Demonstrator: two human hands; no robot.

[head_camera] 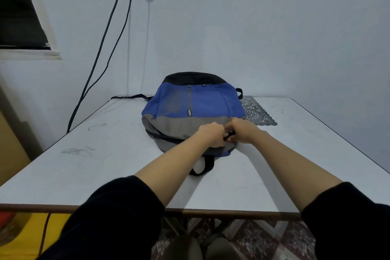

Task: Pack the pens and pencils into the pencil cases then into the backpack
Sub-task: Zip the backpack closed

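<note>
A blue, grey and black backpack lies flat on the white table, its top end toward me and its black carry handle hanging over the near side. My left hand grips the grey fabric at the top of the backpack. Right beside it, my right hand pinches a black zipper pull. No pens, pencils or pencil cases are in view.
A grey lace mat lies under the backpack's far right side. A black strap trails off to the left at the table's back edge. Two dark cables hang down the wall on the left.
</note>
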